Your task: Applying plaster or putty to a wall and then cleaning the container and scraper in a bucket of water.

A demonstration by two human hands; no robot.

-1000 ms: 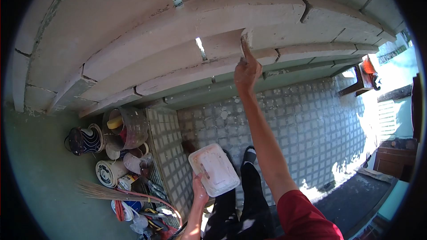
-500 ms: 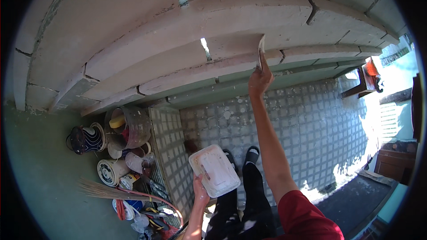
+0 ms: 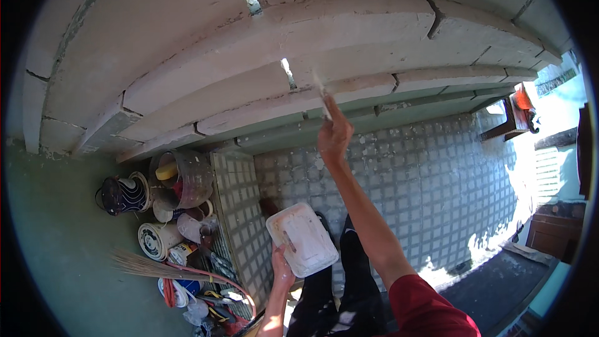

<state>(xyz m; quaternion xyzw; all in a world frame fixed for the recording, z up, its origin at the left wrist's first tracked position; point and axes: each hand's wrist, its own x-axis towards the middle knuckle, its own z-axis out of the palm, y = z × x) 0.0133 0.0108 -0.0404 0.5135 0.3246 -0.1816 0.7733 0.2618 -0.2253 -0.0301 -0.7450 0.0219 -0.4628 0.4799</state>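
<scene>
My right hand [image 3: 336, 134] is raised in front of the wall, fingers closed round a thin putty knife [image 3: 325, 103]. Motion blurs its blade, which is at the pale lower ledge [image 3: 359, 89], just right of a bright narrow gap [image 3: 287, 70]; whether it touches the surface I cannot tell. Lower down, my left hand [image 3: 282, 269] grips the left side of a white rectangular plastic tub [image 3: 274, 219]. Whitish paste [image 3: 307, 243] shows in the tub, with a brownish smear across it. The tub is at waist height, over my legs.
Buckets [image 3: 154, 240], a large clear bin [image 3: 193, 178], a straw broom [image 3: 140, 266] and a red hose [image 3: 240, 290] crowd the left beside a tiled step [image 3: 234, 184]. A wooden bench [image 3: 508, 122] stands far right on the speckled tile floor [image 3: 412, 181]. A dark mat-like surface [image 3: 486, 287] lies at lower right.
My right hand with the putty knife has moved left and a little down along the wall, toward the bright gap. The left hand and tub have stayed nearly still.
</scene>
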